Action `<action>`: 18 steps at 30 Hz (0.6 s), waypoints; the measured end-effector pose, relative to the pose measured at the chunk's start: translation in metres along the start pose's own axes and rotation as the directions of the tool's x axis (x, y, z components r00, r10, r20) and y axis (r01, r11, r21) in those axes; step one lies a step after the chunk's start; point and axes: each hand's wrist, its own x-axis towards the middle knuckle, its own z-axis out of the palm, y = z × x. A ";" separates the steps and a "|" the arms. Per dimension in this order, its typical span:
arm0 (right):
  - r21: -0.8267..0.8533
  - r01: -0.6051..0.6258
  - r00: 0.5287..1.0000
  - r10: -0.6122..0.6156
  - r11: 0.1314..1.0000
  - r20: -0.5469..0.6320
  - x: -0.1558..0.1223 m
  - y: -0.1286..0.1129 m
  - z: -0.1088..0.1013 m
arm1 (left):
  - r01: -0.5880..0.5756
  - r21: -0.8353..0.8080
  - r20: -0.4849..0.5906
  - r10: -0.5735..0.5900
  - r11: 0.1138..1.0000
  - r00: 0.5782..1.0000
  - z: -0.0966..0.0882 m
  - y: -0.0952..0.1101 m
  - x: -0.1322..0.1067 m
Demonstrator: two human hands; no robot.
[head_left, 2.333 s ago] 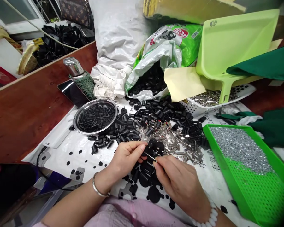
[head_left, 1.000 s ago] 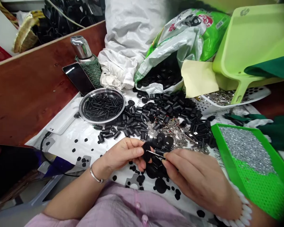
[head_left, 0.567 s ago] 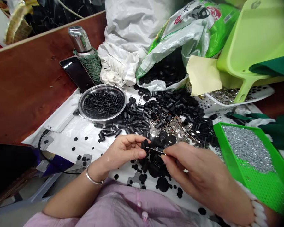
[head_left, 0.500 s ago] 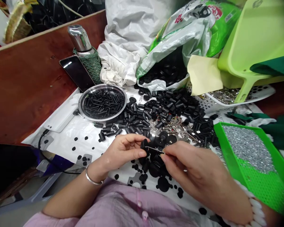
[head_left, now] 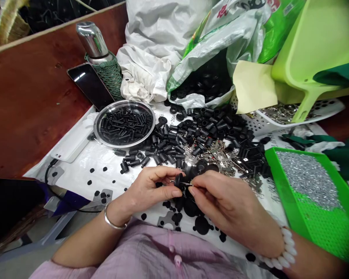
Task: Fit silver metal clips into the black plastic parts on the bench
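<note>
My left hand (head_left: 152,188) and my right hand (head_left: 223,205) meet low in the middle of the view, over scattered black parts. The left fingers pinch a small black rubber piece (head_left: 178,181). The right thumb and forefinger hold a thin metal pin (head_left: 186,184), whose tip is at the black piece. Whether the pin passes through the piece is hidden by my fingers. Just beyond my hands lie round black rubber discs (head_left: 202,167) and a spread of small metal key-like stampings (head_left: 221,161).
Black rubber sleeves (head_left: 189,133) are heaped on a white printed sheet (head_left: 75,170). Nearby are a steel dish of black coiled pieces (head_left: 123,124), a green tray of silver bits (head_left: 308,182), a white perforated tray (head_left: 279,114), a black-filled plastic sack (head_left: 203,81), and a wooden board (head_left: 31,97).
My hands have drawn closer together, and the pin now sits at the black piece instead of short of it. The whole scene has shifted slightly upward in view.
</note>
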 end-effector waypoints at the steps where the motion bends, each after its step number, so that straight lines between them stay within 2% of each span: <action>1: -0.007 0.019 1.000 -0.019 1.000 -0.009 0.000 0.000 0.001 | 0.024 -0.022 0.008 -0.024 0.999 1.000 0.001 0.000 0.000; 9: -0.006 0.075 0.997 -0.075 0.997 -0.014 0.000 0.004 0.005 | 0.136 -0.162 0.111 -0.119 0.977 0.987 0.004 -0.006 0.001; 18: -0.001 0.092 0.996 -0.092 0.996 -0.020 0.000 0.009 0.012 | 0.134 -0.090 0.108 -0.124 0.987 0.986 0.005 -0.006 0.002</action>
